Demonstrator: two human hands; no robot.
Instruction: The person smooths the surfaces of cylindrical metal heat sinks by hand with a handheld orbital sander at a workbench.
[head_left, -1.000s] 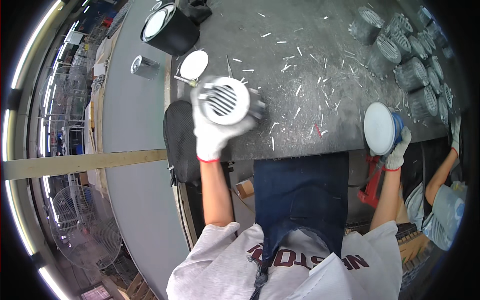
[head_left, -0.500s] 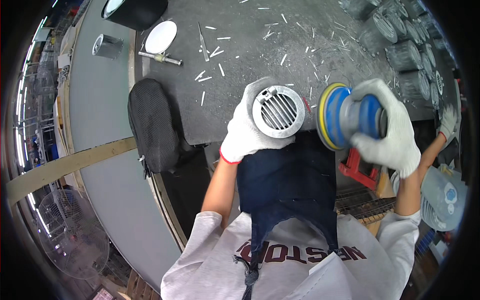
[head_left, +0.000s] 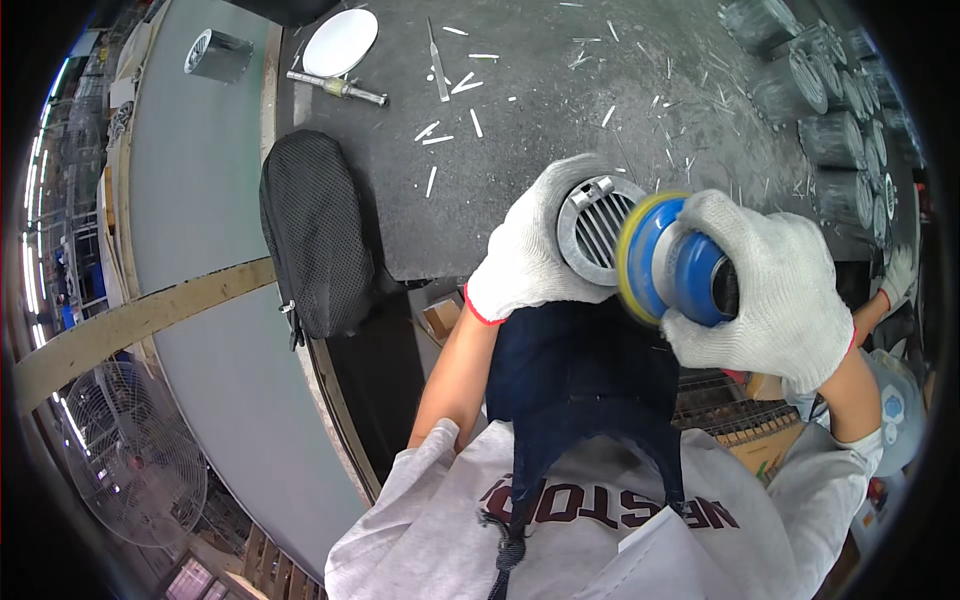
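My left hand (head_left: pixel 530 255), in a white knit glove, grips a round grey metal grille casting (head_left: pixel 592 228) just over the near edge of the dark workbench (head_left: pixel 540 110). The slotted face of the casting turns toward my right. My right hand (head_left: pixel 775 290), also gloved, holds a blue round sander (head_left: pixel 675 262) with a yellow pad. The pad rests against the right side of the casting's face and covers part of it.
Several finished grille castings (head_left: pixel 830 90) stand in rows at the bench's far right. A black mesh bag (head_left: pixel 318 230) hangs over the bench's left corner. A white disc (head_left: pixel 340 42), a metal rod tool (head_left: pixel 338 88) and scattered white slivers lie farther back. Another person's gloved hand (head_left: pixel 897 272) shows at right.
My right hand lifted the blue sander from the bench's right edge and brought it left onto the casting. My left hand drew the casting from the bench toward my body.
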